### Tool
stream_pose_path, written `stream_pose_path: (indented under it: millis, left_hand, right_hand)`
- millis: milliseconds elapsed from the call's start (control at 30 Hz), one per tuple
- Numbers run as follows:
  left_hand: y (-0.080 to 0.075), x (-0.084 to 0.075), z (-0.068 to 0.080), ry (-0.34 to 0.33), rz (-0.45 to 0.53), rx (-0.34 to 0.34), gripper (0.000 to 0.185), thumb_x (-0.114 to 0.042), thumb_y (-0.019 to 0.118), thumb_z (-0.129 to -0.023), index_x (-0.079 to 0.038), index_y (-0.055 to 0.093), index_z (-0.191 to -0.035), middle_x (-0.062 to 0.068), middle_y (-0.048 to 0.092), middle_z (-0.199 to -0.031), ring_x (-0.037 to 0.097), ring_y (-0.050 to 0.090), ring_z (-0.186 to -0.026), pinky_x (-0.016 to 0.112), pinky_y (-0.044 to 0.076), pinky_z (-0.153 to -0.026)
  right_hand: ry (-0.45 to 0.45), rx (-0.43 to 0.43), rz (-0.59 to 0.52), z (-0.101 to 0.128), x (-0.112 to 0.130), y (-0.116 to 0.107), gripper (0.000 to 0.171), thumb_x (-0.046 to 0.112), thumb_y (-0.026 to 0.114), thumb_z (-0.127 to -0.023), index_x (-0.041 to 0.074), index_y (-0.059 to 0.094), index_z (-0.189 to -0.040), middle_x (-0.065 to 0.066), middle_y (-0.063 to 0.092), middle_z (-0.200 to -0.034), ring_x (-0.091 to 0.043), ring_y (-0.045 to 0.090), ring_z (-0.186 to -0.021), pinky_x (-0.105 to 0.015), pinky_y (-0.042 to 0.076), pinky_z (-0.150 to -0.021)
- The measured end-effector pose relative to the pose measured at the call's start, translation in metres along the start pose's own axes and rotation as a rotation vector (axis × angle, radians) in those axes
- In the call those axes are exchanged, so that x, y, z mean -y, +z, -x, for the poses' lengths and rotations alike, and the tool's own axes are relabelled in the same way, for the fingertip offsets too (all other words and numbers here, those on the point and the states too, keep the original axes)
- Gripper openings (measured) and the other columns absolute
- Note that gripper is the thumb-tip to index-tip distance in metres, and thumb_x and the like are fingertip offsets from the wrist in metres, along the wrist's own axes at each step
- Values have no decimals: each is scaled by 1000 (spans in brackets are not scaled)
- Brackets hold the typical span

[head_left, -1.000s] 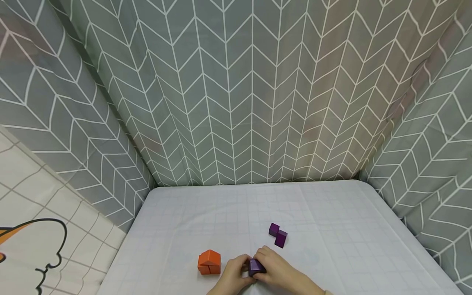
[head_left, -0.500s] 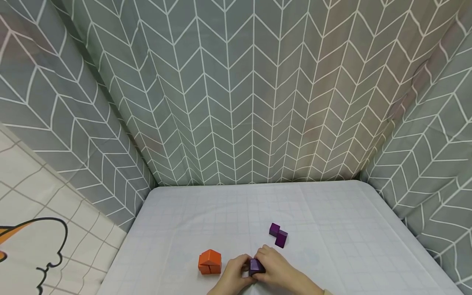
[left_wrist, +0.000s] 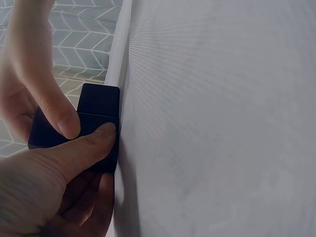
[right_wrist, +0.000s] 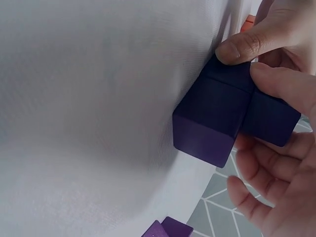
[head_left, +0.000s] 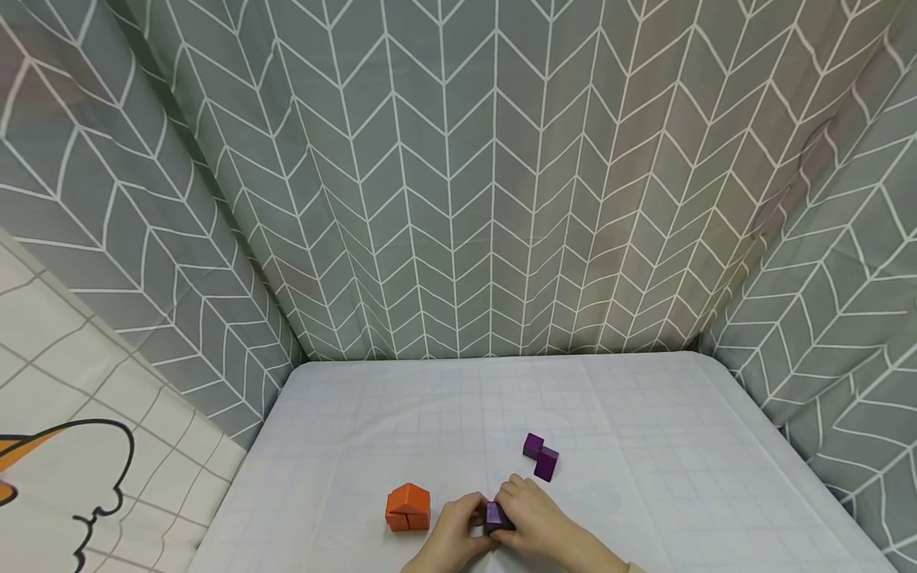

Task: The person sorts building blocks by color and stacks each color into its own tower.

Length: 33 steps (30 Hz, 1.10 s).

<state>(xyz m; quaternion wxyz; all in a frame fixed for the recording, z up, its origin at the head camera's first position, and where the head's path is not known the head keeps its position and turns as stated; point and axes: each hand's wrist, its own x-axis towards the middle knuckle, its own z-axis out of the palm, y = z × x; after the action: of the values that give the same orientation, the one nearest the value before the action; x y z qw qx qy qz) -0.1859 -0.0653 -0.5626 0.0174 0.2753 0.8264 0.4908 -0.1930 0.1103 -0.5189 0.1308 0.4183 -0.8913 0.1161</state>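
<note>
A small stack of dark purple blocks (head_left: 497, 517) sits on the table between my two hands. My left hand (head_left: 456, 532) grips it from the left, its thumb pressing the near face in the left wrist view. From the other side my right hand (head_left: 536, 519) holds the upper block (right_wrist: 272, 117) between thumb and fingers. In the right wrist view, a longer purple block (right_wrist: 212, 108) lies along the cloth under that upper one, with a seam running across near the left thumb. The fingers hide part of the stack.
Two loose purple blocks, a cube (head_left: 532, 446) and a longer one (head_left: 547, 464), touch each other beyond the right hand. Left of the hands stands a little orange block house (head_left: 407, 508) with a wedge roof. Patterned curtains (head_left: 458, 199) enclose the white-covered table (head_left: 387, 414).
</note>
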Motion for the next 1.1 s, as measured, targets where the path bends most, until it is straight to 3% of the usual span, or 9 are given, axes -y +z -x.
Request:
stream_pose_path:
  millis: [333,700,1100]
  left_hand:
    - [-2,-1,0,-5,-50,7,32,-15,77,-67,-12,57,-92,-8,58,-89,1,54,-83,15,49,-68]
    - [-1,0,0,8,-43,5,31,-15,76,-67,-12,57,-92,-8,58,-89,0,55,-82,16,49,-68]
    - [-1,0,1,-33,-20,17,30,-19,75,-69,-13,56,-92,-8,58,-89,1,56,-82,17,49,-69]
  right_hand:
    - [-16,10,-30,0,-2,1,30,35,73,-66,13,59,-80,9,51,-76,-5,41,-71,-18,37,-61]
    - [-20,15,-48,1,-3,1,30,35,73,-67,13,58,-81,10,50,-76,-4,40,-71,-17,37,-61]
    - [-15,-5,-73,0,-2,1,39,41,72,-69,9,58,-88,8,50,-80,-4,41,-75,-17,40,-64]
